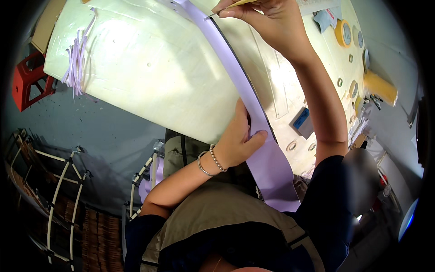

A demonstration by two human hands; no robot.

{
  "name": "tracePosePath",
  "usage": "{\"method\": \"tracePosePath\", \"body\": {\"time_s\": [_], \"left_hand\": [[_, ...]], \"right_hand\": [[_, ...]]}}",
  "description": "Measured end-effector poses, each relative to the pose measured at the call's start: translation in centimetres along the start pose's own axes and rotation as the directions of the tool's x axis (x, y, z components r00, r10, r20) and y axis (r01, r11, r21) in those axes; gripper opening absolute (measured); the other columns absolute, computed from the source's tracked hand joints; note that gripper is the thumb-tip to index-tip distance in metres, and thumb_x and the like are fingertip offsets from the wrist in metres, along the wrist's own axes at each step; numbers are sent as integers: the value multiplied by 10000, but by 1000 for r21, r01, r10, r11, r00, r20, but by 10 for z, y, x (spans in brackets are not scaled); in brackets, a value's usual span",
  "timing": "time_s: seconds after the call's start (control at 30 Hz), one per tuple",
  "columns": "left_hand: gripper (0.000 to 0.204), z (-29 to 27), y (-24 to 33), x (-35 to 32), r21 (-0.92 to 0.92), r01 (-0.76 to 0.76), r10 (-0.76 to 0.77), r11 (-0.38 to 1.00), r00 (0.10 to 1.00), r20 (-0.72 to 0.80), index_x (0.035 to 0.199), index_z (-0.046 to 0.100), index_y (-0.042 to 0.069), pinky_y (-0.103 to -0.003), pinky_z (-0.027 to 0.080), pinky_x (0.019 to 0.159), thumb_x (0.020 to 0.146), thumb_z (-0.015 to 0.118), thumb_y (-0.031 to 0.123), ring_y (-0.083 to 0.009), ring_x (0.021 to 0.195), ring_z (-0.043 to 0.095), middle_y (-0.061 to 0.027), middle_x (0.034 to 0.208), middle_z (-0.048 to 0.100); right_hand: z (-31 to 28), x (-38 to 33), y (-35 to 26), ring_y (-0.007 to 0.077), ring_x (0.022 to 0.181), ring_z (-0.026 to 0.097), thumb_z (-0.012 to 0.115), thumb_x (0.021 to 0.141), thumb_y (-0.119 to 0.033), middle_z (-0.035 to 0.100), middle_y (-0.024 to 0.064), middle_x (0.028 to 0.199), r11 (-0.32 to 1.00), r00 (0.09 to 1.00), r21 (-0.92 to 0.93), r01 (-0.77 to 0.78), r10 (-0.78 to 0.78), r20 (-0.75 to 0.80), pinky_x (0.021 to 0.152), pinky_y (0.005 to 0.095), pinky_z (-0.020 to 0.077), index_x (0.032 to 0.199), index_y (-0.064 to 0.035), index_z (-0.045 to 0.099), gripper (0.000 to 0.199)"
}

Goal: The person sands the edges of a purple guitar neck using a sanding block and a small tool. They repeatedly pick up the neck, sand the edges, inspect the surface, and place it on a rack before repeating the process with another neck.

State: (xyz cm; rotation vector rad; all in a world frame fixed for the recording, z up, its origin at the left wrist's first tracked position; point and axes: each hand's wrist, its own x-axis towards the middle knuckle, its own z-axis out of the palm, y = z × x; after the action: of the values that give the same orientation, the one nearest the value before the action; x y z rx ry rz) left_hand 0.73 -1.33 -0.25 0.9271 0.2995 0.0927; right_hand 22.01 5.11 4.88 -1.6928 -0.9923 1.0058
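Two hands on lilac strip (244,90): left fingers (256,136) flat, right fingers (235,11) pinching knife (226,7).

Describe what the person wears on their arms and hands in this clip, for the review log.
Both forearms are bare, with no gloves. The left hand has two bracelets at the wrist: a thin silver bangle and a string of small beads. The right hand shows no jewellery. Dark navy short sleeves cover the upper arms, under an olive-tan apron.
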Motion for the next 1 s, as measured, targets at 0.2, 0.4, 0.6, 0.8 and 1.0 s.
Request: {"method": "tracePosePath", "body": {"time_s": [0.2, 0.4, 0.6, 0.8, 1.0], "left_hand": [[824, 1, 1, 2, -55, 10, -12, 998, 1000, -26, 1447, -23, 16, -374, 454, 848, 797, 472, 122, -240, 885, 588, -138, 959, 522], [873, 0, -6, 1, -117, 55, -62, 992, 997, -52, 1433, -12, -35, -372, 467, 833, 836, 502, 340, -258, 885, 596, -149, 967, 534], [845, -3, -6, 1, -150, 69, -81, 986, 994, -76, 1442, -7, 0, -409, 492, 835, 858, 455, 398, -292, 889, 604, -152, 1016, 523], [825, 1, -3, 1, -203, 67, -83, 977, 994, -68, 1453, -1, 53, -422, 509, 801, 889, 423, 482, -315, 898, 606, -155, 1015, 536], [759, 1, 3, 3, -150, 107, -122, 983, 988, -90, 1454, 52, 68, -432, 503, 805, 851, 325, 440, -334, 904, 603, -173, 1016, 535]], "right_hand": [[-13, -23, 10, 109, 768, 620, 720, 761, -33, 685, 45, 837, 992, 988, -32, 125, -122, 96, 710, 235, 490, 859, -25, 702, 100], [-11, -30, 0, 118, 786, 624, 706, 776, -33, 685, 48, 850, 996, 994, -46, -80, 83, 71, 732, 229, 485, 874, -30, 701, 99], [-14, -74, -1, 159, 754, 620, 646, 798, -34, 653, 112, 856, 987, 976, -78, 139, -123, 178, 695, 262, 513, 851, 52, 659, 101], [-10, -97, 0, 136, 706, 633, 655, 748, 68, 665, 50, 768, 990, 991, 98, 105, -113, 74, 676, 244, 508, 782, 12, 663, 66], [-17, -120, -2, 216, 814, 643, 664, 738, -35, 667, 114, 874, 994, 987, -30, 102, -98, 126, 723, 299, 526, 837, 26, 676, 117]]}}
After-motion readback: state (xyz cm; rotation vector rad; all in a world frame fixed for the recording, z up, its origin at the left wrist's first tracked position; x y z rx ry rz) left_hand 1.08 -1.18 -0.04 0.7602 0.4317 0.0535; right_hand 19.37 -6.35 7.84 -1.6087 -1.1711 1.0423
